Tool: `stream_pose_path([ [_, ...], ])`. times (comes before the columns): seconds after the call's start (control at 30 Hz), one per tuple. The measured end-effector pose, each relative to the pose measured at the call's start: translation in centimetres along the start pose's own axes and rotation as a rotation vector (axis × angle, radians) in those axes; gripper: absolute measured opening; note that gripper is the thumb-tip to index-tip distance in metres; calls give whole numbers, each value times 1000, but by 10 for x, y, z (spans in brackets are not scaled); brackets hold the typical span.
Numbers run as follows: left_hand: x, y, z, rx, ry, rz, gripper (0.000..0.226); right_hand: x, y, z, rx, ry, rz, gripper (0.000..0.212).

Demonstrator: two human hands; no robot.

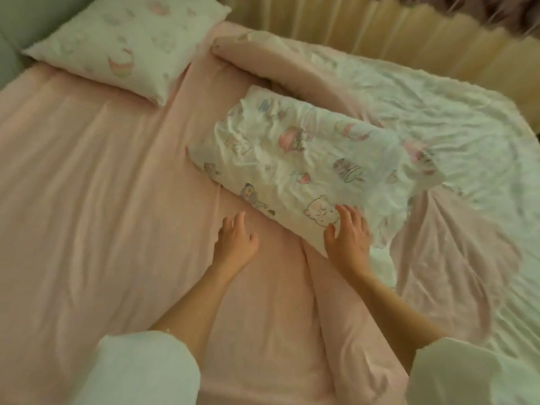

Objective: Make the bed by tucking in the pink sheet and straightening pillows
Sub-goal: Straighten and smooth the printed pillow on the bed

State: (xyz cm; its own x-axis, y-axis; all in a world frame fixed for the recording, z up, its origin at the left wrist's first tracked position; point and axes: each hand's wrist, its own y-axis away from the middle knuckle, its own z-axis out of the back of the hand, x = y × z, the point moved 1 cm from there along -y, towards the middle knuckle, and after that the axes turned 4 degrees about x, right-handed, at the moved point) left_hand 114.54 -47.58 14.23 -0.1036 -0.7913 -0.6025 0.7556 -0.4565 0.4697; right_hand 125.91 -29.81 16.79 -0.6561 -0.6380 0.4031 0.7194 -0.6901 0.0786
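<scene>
Right hand [349, 233] — fingers spread and fairly straight, palm down on the near corner of the printed pillow [295, 165], holding nothing; forearm bare, white sleeve pushed up.
Left hand [235, 238] — fingers loosely extended, gripping nothing, over the pink sheet [96, 200] just left of that pillow; contact with the sheet cannot be told.
Printed pillow: crumpled, lying askew mid-bed.
Second pillow [125, 45]: at the head, far left.
Pink sheet: covers the mattress, lightly creased.
Duvet [438, 118] — bunched along the right side.
</scene>
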Motion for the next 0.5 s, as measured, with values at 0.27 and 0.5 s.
stream_pose_path([
  [0.27,-89,-69,-81,276,944,479,77,-101,-70,13,9,-744,-576,122],
  [0.5,-66,-121,-119,420,1388,450,81,-97,-68,-53,-13,-854,-498,85],
])
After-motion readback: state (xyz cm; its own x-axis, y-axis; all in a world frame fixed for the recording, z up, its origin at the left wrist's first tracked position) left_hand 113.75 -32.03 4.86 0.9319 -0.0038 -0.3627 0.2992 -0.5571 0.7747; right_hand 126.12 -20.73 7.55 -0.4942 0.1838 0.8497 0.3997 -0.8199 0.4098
